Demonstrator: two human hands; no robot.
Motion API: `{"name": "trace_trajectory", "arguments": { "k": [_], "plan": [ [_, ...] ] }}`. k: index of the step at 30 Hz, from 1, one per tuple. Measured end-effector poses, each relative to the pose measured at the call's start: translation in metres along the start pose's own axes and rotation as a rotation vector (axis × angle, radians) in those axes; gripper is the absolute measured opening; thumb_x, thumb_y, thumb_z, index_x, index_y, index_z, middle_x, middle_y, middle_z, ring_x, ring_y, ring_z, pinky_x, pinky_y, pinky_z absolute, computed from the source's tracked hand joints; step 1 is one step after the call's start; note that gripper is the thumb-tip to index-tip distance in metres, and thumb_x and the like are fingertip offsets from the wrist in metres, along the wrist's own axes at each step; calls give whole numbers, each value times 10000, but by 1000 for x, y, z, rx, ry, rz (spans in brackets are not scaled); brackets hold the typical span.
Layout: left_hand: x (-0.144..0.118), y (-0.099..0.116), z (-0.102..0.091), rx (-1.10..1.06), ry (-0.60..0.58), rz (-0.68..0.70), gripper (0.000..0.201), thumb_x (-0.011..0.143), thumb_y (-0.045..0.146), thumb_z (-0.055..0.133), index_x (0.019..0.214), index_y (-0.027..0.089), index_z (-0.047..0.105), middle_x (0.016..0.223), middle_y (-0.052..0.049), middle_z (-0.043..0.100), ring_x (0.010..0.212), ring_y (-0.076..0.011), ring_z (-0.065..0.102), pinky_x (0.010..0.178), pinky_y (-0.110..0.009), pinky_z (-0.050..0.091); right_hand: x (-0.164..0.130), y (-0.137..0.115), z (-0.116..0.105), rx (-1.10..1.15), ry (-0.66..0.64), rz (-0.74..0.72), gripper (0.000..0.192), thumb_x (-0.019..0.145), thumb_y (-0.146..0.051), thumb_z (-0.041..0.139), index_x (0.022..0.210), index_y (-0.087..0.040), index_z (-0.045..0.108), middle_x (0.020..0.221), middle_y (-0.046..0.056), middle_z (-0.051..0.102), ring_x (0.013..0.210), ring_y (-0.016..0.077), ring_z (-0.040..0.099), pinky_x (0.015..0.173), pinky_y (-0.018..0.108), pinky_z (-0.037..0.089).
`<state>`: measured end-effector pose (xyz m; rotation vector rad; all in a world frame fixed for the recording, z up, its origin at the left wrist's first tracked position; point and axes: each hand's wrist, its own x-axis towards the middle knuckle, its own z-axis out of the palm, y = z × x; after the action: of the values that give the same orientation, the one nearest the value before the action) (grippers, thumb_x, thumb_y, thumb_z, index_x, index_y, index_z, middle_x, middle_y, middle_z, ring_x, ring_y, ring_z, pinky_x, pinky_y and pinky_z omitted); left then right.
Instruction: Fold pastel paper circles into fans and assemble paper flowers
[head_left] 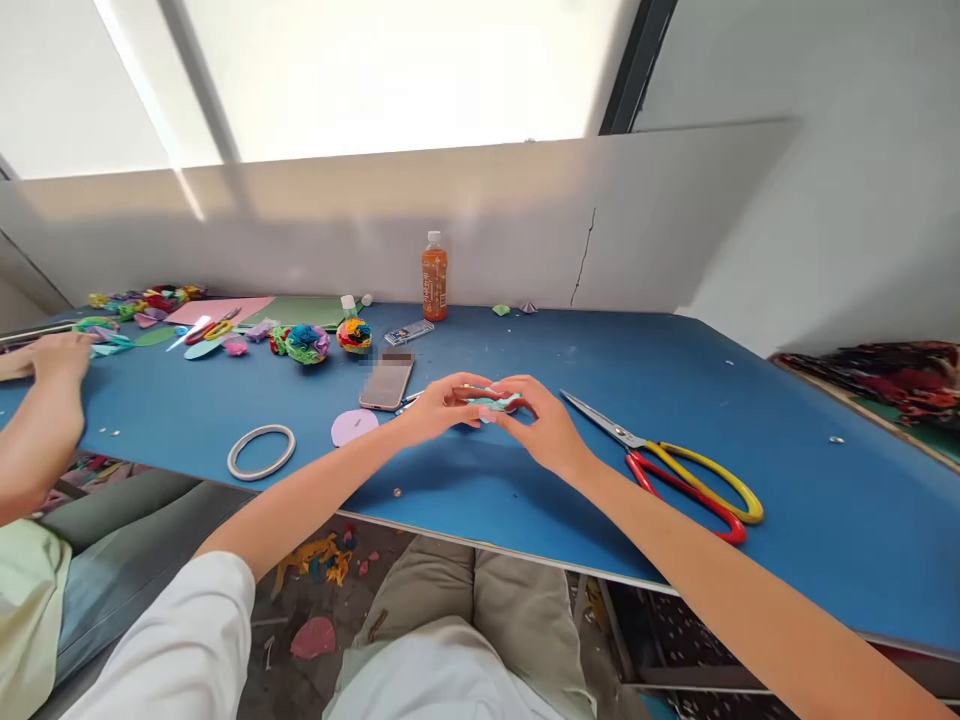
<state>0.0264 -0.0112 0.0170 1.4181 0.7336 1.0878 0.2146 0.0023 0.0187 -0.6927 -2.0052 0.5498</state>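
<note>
Between my two hands, just above the blue table (pixel 480 480), is a small light-teal folded paper piece (pixel 491 402). My left hand (pixel 442 408) pinches it from the left, fingers curled over it. From the right, my right hand (pixel 541 422) grips the same piece with thumb and fingers. Its lower side is partly hidden by my fingers. Right of my right hand lie large scissors (pixel 630 440) with one red and one yellow handle, blades slightly apart. Left of my left hand are a phone (pixel 388 381) and a round lilac paper disc (pixel 354 428).
A tape roll (pixel 261 453) lies at the front left. Paper pompoms (pixel 307 343), coloured sheets (pixel 300 311) and small scissors (pixel 217 328) are further back. An orange drink bottle (pixel 434 278) stands by the wall. At far left, a co-worker's hand (pixel 61 358) works on the table.
</note>
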Motion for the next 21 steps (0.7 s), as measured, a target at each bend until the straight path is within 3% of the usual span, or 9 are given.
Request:
{"name": "trace_trajectory", "arguments": {
  "k": [4, 7, 14, 21],
  "plan": [
    [-1, -5, 0, 22, 28, 36, 480, 642, 399, 814, 1017, 171, 619, 1124, -94, 677, 893, -157, 643, 752, -293, 518, -2, 0, 1, 191, 22, 269, 304, 698, -450, 736, 820, -227, 569, 854, 13, 646, 718, 165, 620, 715, 367, 550],
    [-5, -11, 0, 160, 24, 120, 427, 704, 398, 768, 1036, 169, 627, 1090, -81, 682, 841, -135, 638, 737, -269, 503, -4, -2, 4, 265, 30, 330, 347, 659, -466, 763, 784, -225, 547, 829, 0, 646, 733, 168, 637, 752, 377, 554],
    [-13, -14, -1, 383, 22, 306, 373, 838, 343, 630, 1158, 182, 528, 1008, -64, 691, 878, -145, 661, 745, -254, 494, -9, -4, 9, 215, 57, 145, 275, 721, -439, 737, 858, -236, 610, 964, 29, 694, 865, 190, 669, 828, 386, 576],
    [-14, -15, -2, 577, 87, 470, 312, 878, 326, 575, 1149, 191, 500, 1142, -109, 646, 1008, -169, 652, 824, -288, 511, -12, -3, 8, 15, 13, -32, 173, 844, -418, 622, 872, -248, 630, 942, 43, 701, 810, 179, 660, 707, 352, 601]
  ]
}}
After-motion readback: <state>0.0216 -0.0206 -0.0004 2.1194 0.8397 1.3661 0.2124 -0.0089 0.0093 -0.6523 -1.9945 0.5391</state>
